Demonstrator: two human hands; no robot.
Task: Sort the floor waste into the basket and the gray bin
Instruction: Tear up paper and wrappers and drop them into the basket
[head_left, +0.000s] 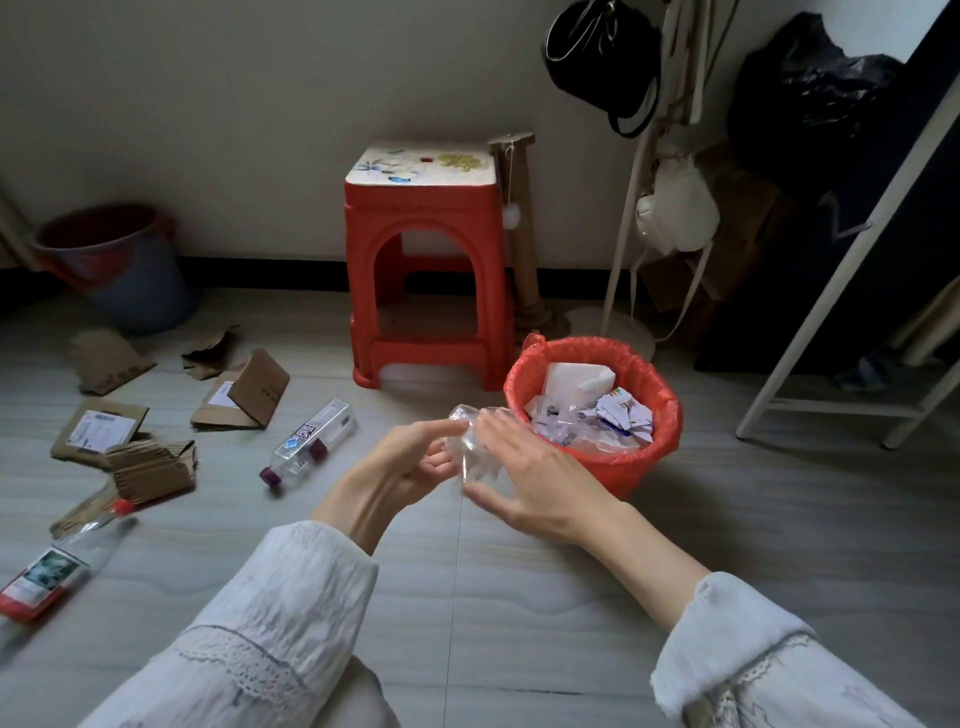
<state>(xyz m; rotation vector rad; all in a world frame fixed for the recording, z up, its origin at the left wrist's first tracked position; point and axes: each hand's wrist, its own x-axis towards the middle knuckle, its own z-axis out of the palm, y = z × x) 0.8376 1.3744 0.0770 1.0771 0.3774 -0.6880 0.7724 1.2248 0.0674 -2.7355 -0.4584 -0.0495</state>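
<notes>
Both hands met just left of the red-lined basket (644, 415) — the left hand (410, 462) pinched a crumpled clear plastic wrapper (470, 441), while the right hand (530, 478) cupped it with fingers loosely spread. Best to ball it tight, then carry it right over the rim before letting go — loose film springs open. Two bottles (311, 441) and torn cardboard (150, 462) lay left; the gray bin (140, 280) stood far left.

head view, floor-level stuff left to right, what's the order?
Red-capped bottle → gray bin → cardboard pieces → clear bottle with purple cap → red stool → left hand → crumpled clear plastic → right hand → red-lined basket.
</notes>
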